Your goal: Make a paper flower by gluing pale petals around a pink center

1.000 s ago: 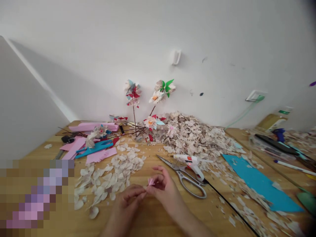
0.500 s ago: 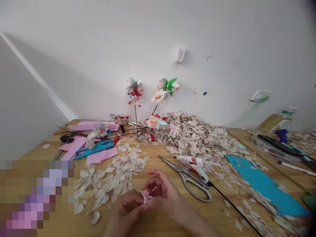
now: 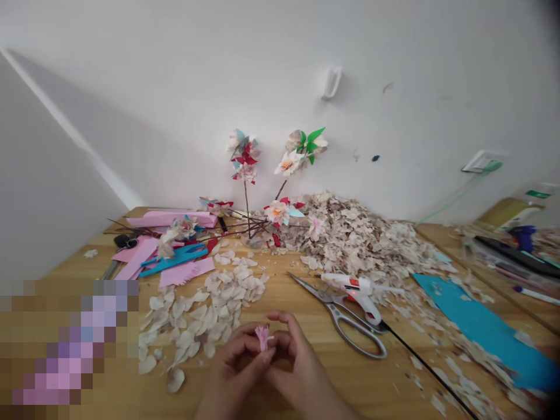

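A small roll of pink fringed paper (image 3: 262,337) stands upright between my hands, its cut fringe pointing up. My left hand (image 3: 238,361) pinches its base between thumb and fingers. Curled in from the other side, my right hand (image 3: 300,359) has its fingers closed at the roll's right side, where a short pale end sticks out. Its fingertips are partly hidden. Scissors (image 3: 339,321) lie to the right of my hands, beside a white glue gun (image 3: 356,290) with a small red light. Loose pale petals (image 3: 192,321) are spread to the left.
Handmade flowers on twigs (image 3: 277,213) stand near the wall. Behind the glue gun is a heap of dried petals (image 3: 354,233). Pink paper (image 3: 186,271) lies at the left, a blue sheet (image 3: 481,332) at the right. The glue gun's black cord (image 3: 429,367) runs toward the front right.
The pink fringed roll has turned more upright. My right hand has closed in around it, nearer my left hand. The whole view has shifted slightly.
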`<state>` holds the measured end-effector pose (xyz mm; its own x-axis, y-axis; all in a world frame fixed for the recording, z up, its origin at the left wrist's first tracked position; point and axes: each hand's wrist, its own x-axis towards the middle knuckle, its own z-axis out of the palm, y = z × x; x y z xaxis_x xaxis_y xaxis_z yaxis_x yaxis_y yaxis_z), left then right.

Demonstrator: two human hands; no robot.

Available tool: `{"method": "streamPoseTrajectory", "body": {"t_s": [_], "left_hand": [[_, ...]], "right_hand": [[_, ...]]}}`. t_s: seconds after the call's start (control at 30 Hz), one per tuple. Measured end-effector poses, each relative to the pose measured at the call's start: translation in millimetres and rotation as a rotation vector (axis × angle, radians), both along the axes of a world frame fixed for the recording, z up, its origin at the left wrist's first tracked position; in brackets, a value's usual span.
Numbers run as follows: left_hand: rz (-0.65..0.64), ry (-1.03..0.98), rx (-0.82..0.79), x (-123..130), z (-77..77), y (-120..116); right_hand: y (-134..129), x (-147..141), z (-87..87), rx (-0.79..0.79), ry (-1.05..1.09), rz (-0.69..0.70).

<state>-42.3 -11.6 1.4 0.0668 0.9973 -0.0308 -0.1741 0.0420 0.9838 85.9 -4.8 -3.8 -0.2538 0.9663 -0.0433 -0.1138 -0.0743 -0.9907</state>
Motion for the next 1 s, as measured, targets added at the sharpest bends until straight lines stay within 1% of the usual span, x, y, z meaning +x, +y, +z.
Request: {"method": "streamPoseTrajectory", "body": {"t_s": [0.07,0.13,0.23,0.3,0.37,0.43,0.5,0.57,0.67,0.73,0.83,0.87,0.93,1.0], "left_hand": [[-0.073,0.009,-0.018,1,1.2,0],[-0.086,0.026,-0.024,2,0.3,1],[-0.053,0.025,0.001,3,-5.4,1],[-0.085,-0.002,0.013,3,-9.8,1],[-0.124,-0.07,0.027,3,-11.9,0],[-0.137,-0.126,0.003,2,-10.1,-1],[-0.132,-0.115,-0.057,2,-4.9,-1],[-0.133,-0.056,-0.101,3,1.5,-2],[-0.103,-0.005,-0.065,-1,8.4,0],[-0.02,0.016,-0.015,-9,10.9,2],[0.155,0.056,0.05,-27,13.3,9],[0.194,0.048,0.051,-33,13.9,12],[0.238,-0.008,0.005,-42,14.8,17],[0.232,-0.097,-0.089,-43,15.4,21]], "right_hand": [[2,2,-1.6,-0.05,0.003,-0.046],[5,4,-2.5,-0.128,0.055,-0.047],[9,8,-1.0,-0.236,0.125,0.01],[10,10,1.4,-0.294,0.135,0.048],[10,12,4.0,-0.333,0.135,0.069],[9,14,5.8,-0.352,0.128,0.08],[9,14,6.4,-0.351,0.118,0.101],[8,12,5.9,-0.333,0.104,0.134],[8,9,4.6,-0.274,0.057,0.166],[9,10,4.6,-0.213,-0.008,0.145],[14,17,7.3,-0.103,-0.146,0.081],[17,20,9.1,-0.064,-0.196,0.066],[24,24,13.8,0.012,-0.301,0.052],[33,26,18.8,0.099,-0.414,0.043]]}}
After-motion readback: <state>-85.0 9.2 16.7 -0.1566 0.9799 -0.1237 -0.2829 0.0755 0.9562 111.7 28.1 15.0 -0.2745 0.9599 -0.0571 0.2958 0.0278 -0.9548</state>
